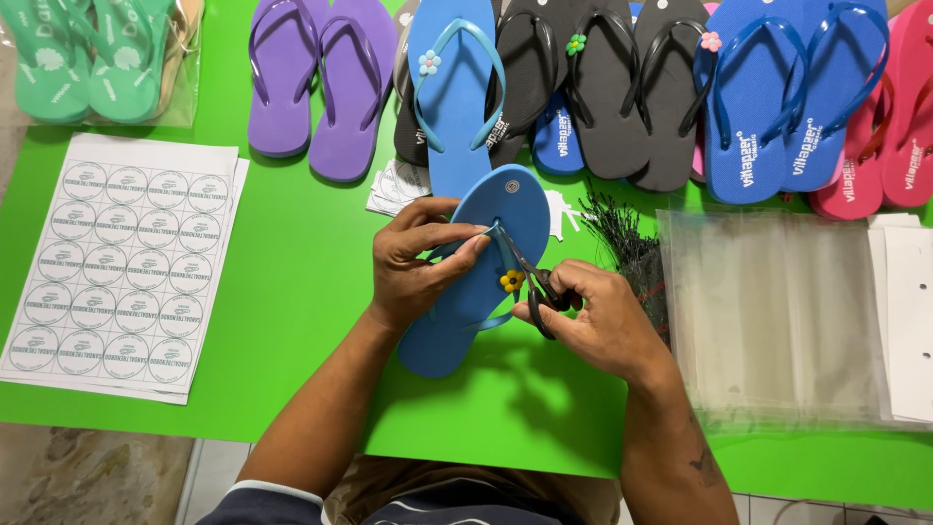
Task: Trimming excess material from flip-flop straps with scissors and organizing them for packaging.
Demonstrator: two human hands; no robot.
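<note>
left hand (413,261) fingers pinching blue flip-flop (481,282) strap, right hand (598,321) fingers through black scissors (535,282)

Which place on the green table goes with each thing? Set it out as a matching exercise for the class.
Things:
1. sticker sheet
2. clear plastic bags
3. purple flip-flops
4. scissors

Places:
A. in the right hand
B. left side of the table
C. right side of the table
D. far edge, left of the light blue flip-flop

Pairs: 1-B, 2-C, 3-D, 4-A
</note>
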